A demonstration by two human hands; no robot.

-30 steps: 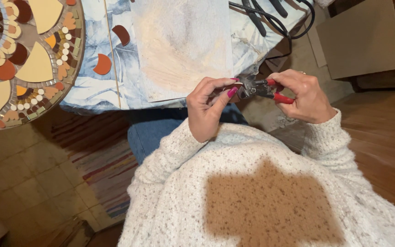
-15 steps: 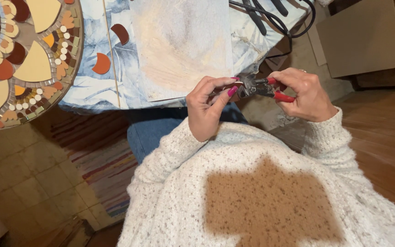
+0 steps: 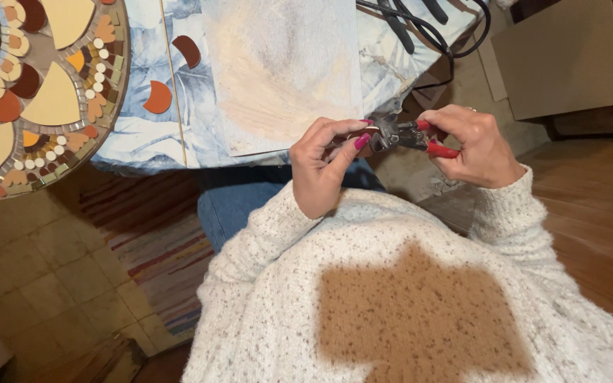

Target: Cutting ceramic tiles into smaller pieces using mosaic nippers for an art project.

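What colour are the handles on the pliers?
Red, seen in the head view: the metal pliers with red handles sit in the right hand.

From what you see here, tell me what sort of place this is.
Probably a home craft corner for mosaic work. A round mosaic panel of tan, orange and brown pieces lies by loose cut tile pieces on a patterned cloth, and the right hand grips red-handled nippers against the left hand.
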